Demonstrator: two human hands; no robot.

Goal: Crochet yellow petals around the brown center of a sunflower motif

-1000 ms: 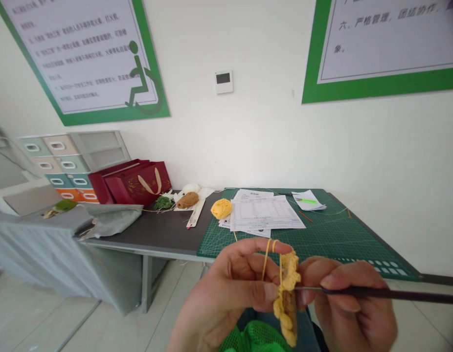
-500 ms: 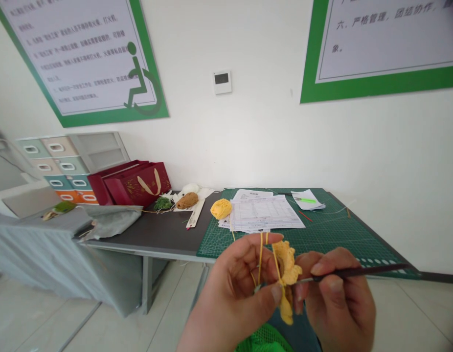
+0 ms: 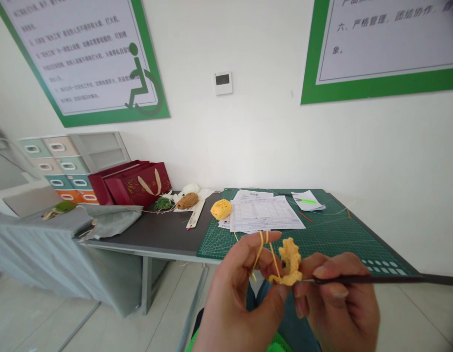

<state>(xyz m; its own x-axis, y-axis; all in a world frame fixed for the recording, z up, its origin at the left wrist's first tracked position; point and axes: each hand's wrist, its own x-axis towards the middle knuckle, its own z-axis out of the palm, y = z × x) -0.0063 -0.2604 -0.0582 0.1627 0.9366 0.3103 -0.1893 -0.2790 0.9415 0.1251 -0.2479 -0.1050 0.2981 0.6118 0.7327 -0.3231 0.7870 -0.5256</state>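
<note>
A small yellow crocheted piece (image 3: 291, 260) with a scalloped edge is between my two hands. My left hand (image 3: 244, 298) pinches its lower left edge between thumb and fingers, and yellow yarn (image 3: 261, 249) loops over the raised index finger. In my right hand (image 3: 340, 298) is a crochet hook (image 3: 373, 279) with a dark handle, lying almost level; its thin metal shaft reaches the piece, and its tip is hidden there. Behind the hands, a yellow yarn ball (image 3: 221, 209) sits on the green cutting mat (image 3: 329, 234), a strand running from it toward my left hand.
Papers (image 3: 266, 213) and a light green cutter (image 3: 305, 201) lie on the mat. Further left on the dark table (image 3: 160, 234) are brown yarn (image 3: 187, 201), green yarn (image 3: 163, 203) and red paper bags (image 3: 138, 183). A drawer unit (image 3: 98, 151) stands behind.
The yellow piece has turned, its lower part no longer hanging down. The hook has become more level and shows more of its handle to the right.
</note>
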